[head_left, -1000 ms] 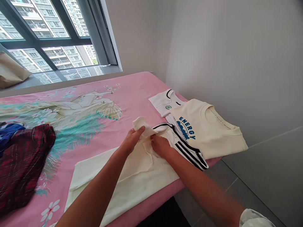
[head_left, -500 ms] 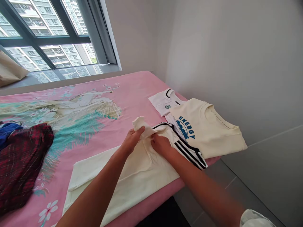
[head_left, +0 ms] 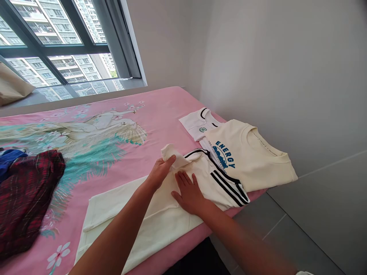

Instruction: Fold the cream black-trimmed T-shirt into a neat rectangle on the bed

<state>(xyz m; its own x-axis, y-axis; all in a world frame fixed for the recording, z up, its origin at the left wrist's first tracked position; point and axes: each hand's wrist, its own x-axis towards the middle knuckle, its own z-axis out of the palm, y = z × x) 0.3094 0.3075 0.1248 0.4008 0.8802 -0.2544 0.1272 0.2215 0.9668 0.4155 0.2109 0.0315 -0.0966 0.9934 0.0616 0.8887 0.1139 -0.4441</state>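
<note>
A cream shirt (head_left: 120, 214) with black stripes on its sleeve lies spread on the pink bed sheet (head_left: 160, 110) near the bed's front edge. My left hand (head_left: 159, 171) pinches a raised fold of this shirt near its collar. My right hand (head_left: 187, 191) lies flat on the shirt's chest, fingers stretched out, just right of the left hand. Beside it to the right lies a folded cream shirt (head_left: 252, 156) printed ENERGY in blue, overlapping a folded white shirt (head_left: 197, 124).
A red plaid garment (head_left: 25, 194) and something blue (head_left: 10, 158) are heaped at the left. A window (head_left: 65, 46) runs behind the bed. A white wall stands at the right, with grey floor (head_left: 301, 225) below the bed's edge.
My right hand let go of the fold, slid down toward me and flattened on the shirt. My left hand keeps its pinch on the raised fold.
</note>
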